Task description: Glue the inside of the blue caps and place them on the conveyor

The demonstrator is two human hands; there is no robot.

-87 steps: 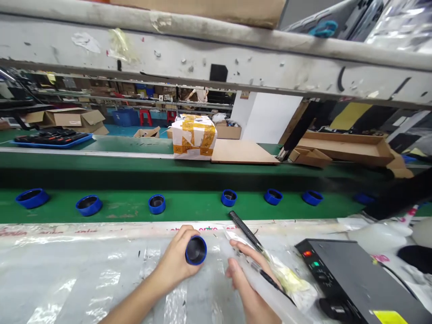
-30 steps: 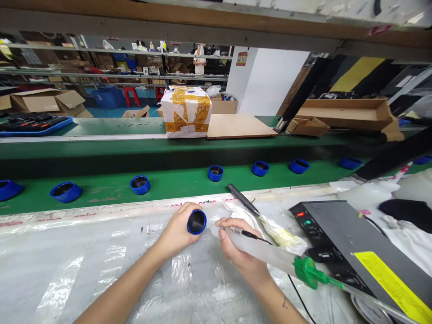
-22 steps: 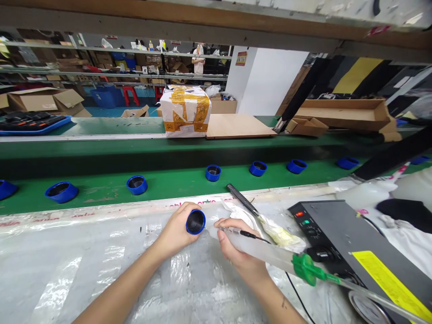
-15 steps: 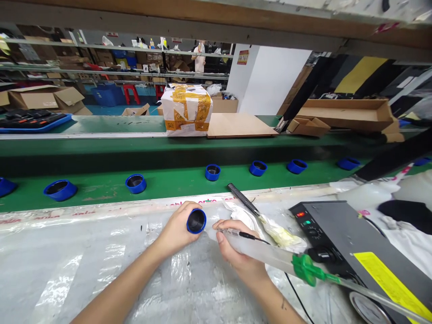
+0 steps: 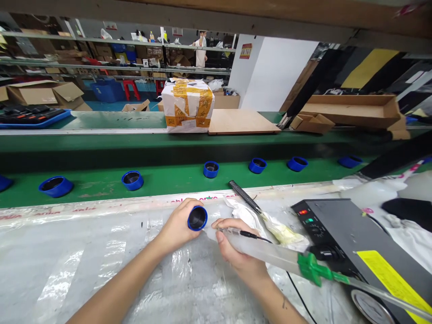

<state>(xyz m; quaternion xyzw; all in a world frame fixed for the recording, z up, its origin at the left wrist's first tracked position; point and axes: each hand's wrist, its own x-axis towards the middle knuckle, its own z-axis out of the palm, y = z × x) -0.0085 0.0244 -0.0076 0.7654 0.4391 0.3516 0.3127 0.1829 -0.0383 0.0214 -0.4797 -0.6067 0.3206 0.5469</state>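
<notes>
My left hand [image 5: 175, 227] is wrapped round a blue plastic cap [image 5: 197, 218] with a black inside, its opening tilted up toward me. My right hand [image 5: 236, 249] grips a long translucent syringe-like dispenser [image 5: 270, 254] with a green fitting [image 5: 312, 269] at its rear. The dispenser's tip points at the rim of the cap, close to it. Both hands rest over a bench covered in clear plastic sheeting [image 5: 84, 261].
Several blue caps [image 5: 132, 180] stand in a row on the green conveyor belt [image 5: 168, 180]. A grey control box [image 5: 340, 229] with lit indicators sits at the right. A black-handled brush [image 5: 245, 196] lies on crumpled wrap. A taped carton [image 5: 187, 105] and cardboard stand beyond.
My view has tilted down from 2.9 s ago. The dispenser tip has come up beside the held cap. The caps on the belt have drifted slightly left.
</notes>
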